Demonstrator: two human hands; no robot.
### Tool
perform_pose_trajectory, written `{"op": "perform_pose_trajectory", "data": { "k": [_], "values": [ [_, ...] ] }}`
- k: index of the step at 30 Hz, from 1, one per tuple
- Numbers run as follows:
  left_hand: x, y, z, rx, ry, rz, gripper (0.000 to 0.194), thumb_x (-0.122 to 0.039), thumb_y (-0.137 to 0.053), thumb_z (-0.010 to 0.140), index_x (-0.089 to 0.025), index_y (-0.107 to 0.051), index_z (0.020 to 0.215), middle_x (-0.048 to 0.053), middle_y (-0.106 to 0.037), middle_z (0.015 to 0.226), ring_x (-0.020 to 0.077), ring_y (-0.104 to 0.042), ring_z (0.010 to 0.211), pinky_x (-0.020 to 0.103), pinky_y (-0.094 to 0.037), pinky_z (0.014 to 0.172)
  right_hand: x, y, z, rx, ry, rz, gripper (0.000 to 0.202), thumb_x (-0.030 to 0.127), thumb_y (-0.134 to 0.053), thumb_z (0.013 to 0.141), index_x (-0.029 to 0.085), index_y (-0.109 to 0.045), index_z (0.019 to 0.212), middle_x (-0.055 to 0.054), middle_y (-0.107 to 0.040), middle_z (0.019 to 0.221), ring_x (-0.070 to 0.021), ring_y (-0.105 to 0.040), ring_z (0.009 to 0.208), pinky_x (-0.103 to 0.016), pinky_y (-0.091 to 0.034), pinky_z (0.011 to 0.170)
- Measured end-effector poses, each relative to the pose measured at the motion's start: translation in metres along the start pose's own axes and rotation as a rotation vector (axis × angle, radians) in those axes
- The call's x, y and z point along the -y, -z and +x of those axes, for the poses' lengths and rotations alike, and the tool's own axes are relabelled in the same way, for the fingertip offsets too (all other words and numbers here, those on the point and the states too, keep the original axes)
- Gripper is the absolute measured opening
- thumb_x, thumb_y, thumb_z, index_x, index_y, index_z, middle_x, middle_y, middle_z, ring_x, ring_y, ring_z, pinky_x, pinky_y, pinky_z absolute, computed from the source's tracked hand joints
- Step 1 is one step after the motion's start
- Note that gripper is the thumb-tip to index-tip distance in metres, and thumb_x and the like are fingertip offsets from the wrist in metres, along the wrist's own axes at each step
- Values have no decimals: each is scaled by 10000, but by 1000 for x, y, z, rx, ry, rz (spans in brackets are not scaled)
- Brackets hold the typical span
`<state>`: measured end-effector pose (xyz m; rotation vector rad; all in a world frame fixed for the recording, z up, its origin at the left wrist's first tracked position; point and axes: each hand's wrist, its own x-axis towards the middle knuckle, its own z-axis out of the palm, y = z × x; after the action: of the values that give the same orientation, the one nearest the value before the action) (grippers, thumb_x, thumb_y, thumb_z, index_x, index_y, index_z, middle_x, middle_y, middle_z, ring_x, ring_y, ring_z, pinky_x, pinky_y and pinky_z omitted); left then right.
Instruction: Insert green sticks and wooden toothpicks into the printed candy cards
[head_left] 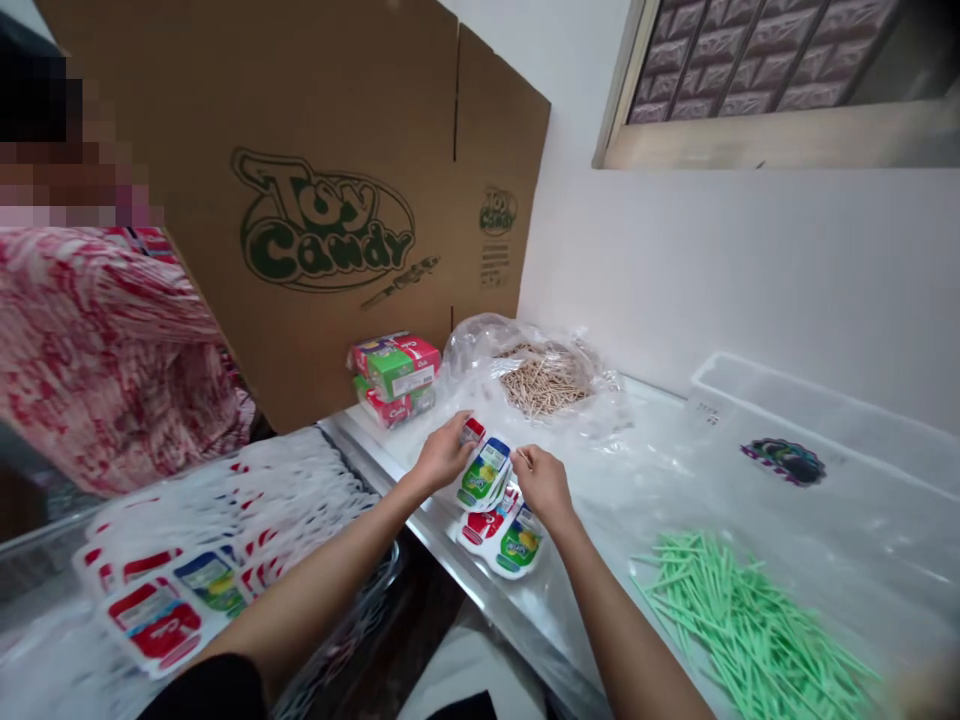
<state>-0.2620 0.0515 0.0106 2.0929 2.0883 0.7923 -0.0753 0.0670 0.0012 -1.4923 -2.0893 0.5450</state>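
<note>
My left hand (446,455) is closed on the upper left of a small stack of printed twin candy packs (482,475), one half red, the other blue and green with a yellow fruit picture. My right hand (544,485) is pinched at the stack's right edge; what its fingertips hold is too small to make out. Just below, another twin candy pack (517,548) lies on the table, its red half partly covered by the stack. To the left, a clear bin (22,535) holds many similar packs (161,620) in overlapping rows.
Behind my hands lies a clear bag of thin brown sticks (544,385) beside wrapped boxes (405,368). Green sticks (750,620) lie in a pile at right, before a clear plastic box (847,470). A large carton (330,90) partly hides a person (105,340) at left.
</note>
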Motion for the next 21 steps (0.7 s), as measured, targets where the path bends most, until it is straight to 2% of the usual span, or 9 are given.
{"op": "perform_pose_trajectory", "data": {
  "k": [2, 4, 7, 9, 11, 14, 16, 18, 21],
  "values": [
    [6, -9, 5, 19, 23, 47, 569, -189, -550, 764, -136, -364, 1299, 131, -616, 1113, 261, -588, 999, 358, -447, 841, -8, -5, -2, 43, -7, -76, 272, 304, -398, 876, 175, -625, 950, -73, -688, 834, -180, -617, 793, -235, -376, 668],
    [1, -15, 3, 8, 20, 69, 591, -176, -562, 757, -134, -359, 1310, 161, -556, 1200, 285, -523, 1099, 390, -407, 898, -18, -5, -15, 89, -3, -147, 248, 293, -414, 867, 186, -618, 958, -81, -674, 867, -194, -617, 805, -250, -370, 668],
    [-20, -16, -18, -6, -55, 130, 444, -223, -503, 820, -180, -425, 1255, 139, -486, 1267, 266, -453, 1164, 375, -369, 934, -32, 0, -41, 168, 18, -233, 244, 380, -494, 826, 198, -608, 943, -82, -636, 922, -207, -620, 774, -265, -371, 648],
    [-33, -15, -42, 90, -81, 173, 294, -334, -462, 851, -209, -518, 1112, 106, -561, 1112, 253, -534, 1025, 347, -421, 818, -39, 4, -54, 217, 26, -307, 355, 464, -537, 785, 201, -575, 1021, -86, -608, 970, -219, -621, 770, -275, -378, 640],
    [-39, -16, -68, 175, -6, 197, 258, -397, -424, 861, -207, -543, 990, 91, -584, 985, 249, -573, 911, 333, -427, 733, -46, 6, -60, 243, 20, -357, 455, 497, -528, 782, 197, -516, 1124, -96, -585, 1019, -234, -619, 812, -288, -388, 650],
    [-34, -22, -99, 176, 196, 132, 300, -406, -468, 823, -191, -495, 1030, 105, -571, 1020, 253, -581, 912, 307, -414, 684, -54, 6, -58, 246, -6, -336, 435, 431, -482, 830, 183, -465, 1187, -101, -584, 1042, -238, -607, 888, -292, -395, 684],
    [-26, -29, -111, 143, 328, -16, 361, -396, -505, 793, -182, -450, 1078, 84, -596, 970, 230, -605, 838, 286, -406, 647, -55, 5, -56, 248, -16, -318, 385, 364, -471, 844, 176, -472, 1180, -98, -591, 1034, -228, -601, 906, -283, -397, 695],
    [-21, -38, -115, 81, 435, -213, 387, -394, -550, 754, -176, -443, 1055, 28, -615, 810, 199, -612, 715, 263, -394, 602, -54, 4, -56, 244, -17, -309, 347, 323, -475, 843, 173, -493, 1155, -94, -596, 1022, -219, -602, 896, -273, -400, 691],
    [-22, -51, -119, 32, 618, -582, 344, -398, -635, 666, -162, -489, 869, -38, -551, 572, 153, -555, 532, 232, -366, 515, -48, 7, -63, 224, 4, -292, 286, 283, -436, 869, 180, -527, 1119, -91, -590, 1032, -194, -609, 853, -261, -410, 686]
  ]
}}
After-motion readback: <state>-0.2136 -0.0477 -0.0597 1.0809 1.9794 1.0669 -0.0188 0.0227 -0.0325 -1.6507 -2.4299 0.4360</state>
